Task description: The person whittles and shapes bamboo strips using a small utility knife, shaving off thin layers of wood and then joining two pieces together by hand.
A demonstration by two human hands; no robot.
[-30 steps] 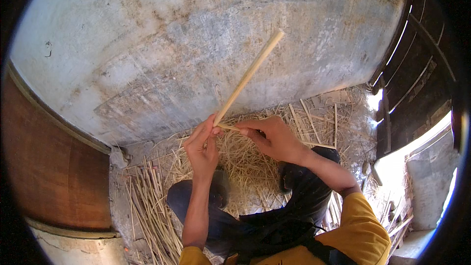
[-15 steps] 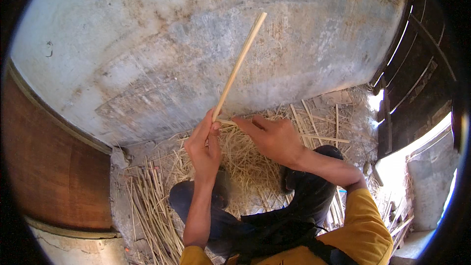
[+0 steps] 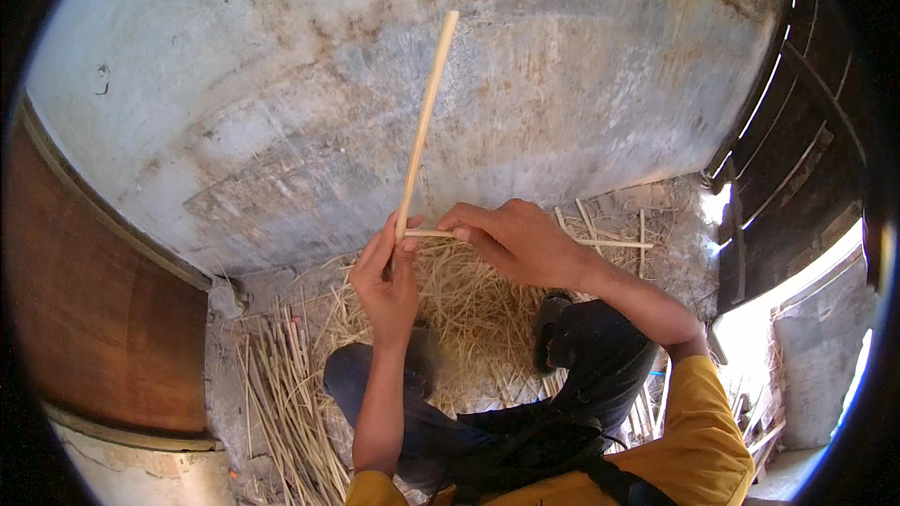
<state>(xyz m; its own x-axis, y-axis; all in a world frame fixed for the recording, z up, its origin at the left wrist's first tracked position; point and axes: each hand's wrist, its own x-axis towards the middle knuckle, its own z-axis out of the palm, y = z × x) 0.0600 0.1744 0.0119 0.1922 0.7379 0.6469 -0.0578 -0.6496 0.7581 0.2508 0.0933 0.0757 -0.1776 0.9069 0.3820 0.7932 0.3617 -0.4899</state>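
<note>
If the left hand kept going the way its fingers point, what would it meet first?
The left hand points up and away, along the pale stick it holds. Beyond it, the first thing is probably the weathered grey wall, though depth is unclear.

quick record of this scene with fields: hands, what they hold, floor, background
left hand: left hand grips the lower end of a long pale stick that points up, slightly tilted right
right hand: right hand pinches a thin strip that meets the stick at its base
floor: straw pile under the hands; bundle of cut sticks to the left
background: grey plastered wall; dark wooden door at right
</note>
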